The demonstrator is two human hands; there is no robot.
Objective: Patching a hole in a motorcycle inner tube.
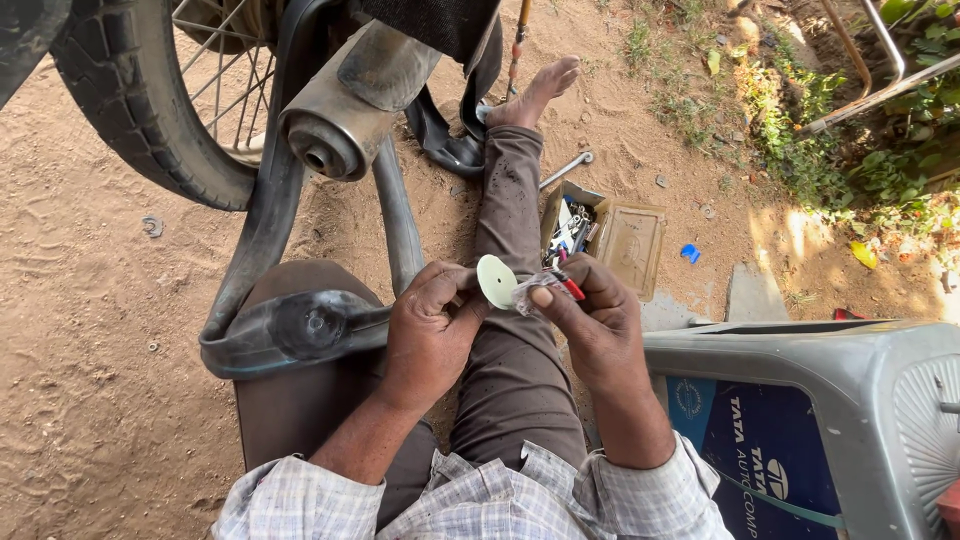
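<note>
At far left we see the motorcycle rear wheel (150, 100) and exhaust muffler (340, 115). The black inner tube (290, 330) lies draped over our left knee. Our left hand (432, 335) pinches the pale round patch (496, 281) at its edge between thumb and fingers. Our right hand (595, 320) pinches the clear backing film (527, 293) peeling from the patch, with a red-tipped item beneath its fingers. Beyond lies an open tool box (605, 235); at right, a grey plastic case (830, 400).
</note>
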